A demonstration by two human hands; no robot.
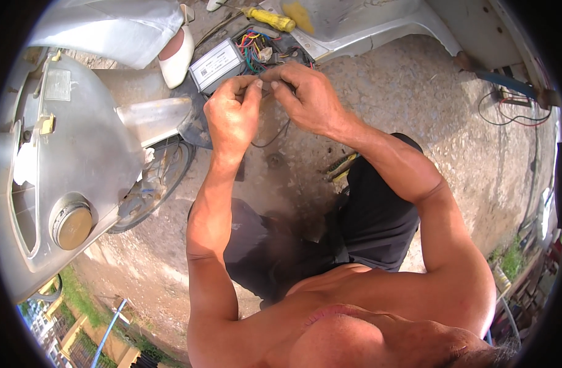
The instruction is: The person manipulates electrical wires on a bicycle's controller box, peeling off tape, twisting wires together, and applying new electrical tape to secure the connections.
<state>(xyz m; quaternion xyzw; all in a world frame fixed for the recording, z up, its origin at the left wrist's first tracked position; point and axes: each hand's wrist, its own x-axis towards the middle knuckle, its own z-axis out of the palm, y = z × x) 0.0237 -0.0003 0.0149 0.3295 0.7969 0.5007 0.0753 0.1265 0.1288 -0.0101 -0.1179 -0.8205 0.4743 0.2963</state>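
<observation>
Both hands meet close together above the ground, in front of a silver box with a label [217, 66] and a bundle of coloured wires [251, 46]. My left hand [233, 115] is closed, thumb and forefinger pinched together. My right hand [310, 99] pinches too, its fingertips almost touching the left ones. Whatever lies between the fingertips is too small to make out. Below the hands curves a thin dark wire [275, 140]; whether it reaches the fingers I cannot tell.
Silver vehicle body panels stand at left [93, 141] and at the top right [367, 30]. A yellow-handled tool [270, 19] lies beyond the wires. Another person's white shoe [178, 61] is near the box. Yellow-and-black handles [342, 165] lie by my right knee. Loose wires [514, 110] hang at right.
</observation>
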